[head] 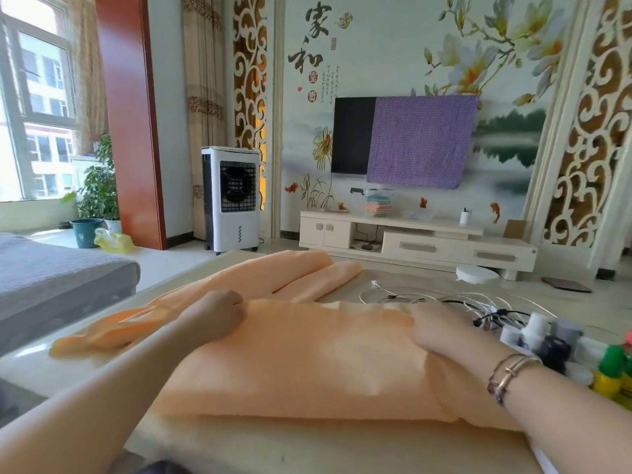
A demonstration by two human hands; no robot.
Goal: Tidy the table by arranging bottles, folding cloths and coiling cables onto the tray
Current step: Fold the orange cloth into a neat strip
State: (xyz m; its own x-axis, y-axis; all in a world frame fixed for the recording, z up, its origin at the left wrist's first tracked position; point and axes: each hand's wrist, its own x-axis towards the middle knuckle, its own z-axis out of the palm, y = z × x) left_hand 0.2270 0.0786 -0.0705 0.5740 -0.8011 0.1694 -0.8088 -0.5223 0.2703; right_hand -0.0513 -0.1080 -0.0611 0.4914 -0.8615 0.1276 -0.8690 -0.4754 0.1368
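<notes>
Two hands down on one peach cloth [307, 364], spread across the pale table [307, 446] from centre out to 9 o'clock. Left hand [213, 316] at about 10 o'clock of the folded stack, fingers curled tight into the fabric's upper edge, gripping it. Right hand [448, 331] at 2 o'clock of the stack, lying on the cloth's far right edge with fingertips tucked out of sight under a fold; cannot tell whether pinching or merely pressing. Bracelets [509, 372] around the right wrist.

Cloth doubled over in the near part, thick layered edge facing 6 o'clock; loose rolled folds trailing off toward 12 o'clock, and a flatter tail stretching to 9 o'clock.

Tangle of white and black cables [444, 299] at 2 o'clock, on the tabletop just beyond the right hand, uncoiled. Cluster of bottles [543, 336] at 3 o'clock, white and dark caps, blurred; green-capped yellow bottle [610, 371] nearest the frame's right edge.

Farther off at 12 o'clock: wall television [352, 135] half draped in purple fabric [420, 142], low white cabinet [417, 244] beneath. White air cooler [231, 200] at 11 o'clock, potted plant [99, 186] by the window at 10 o'clock.
</notes>
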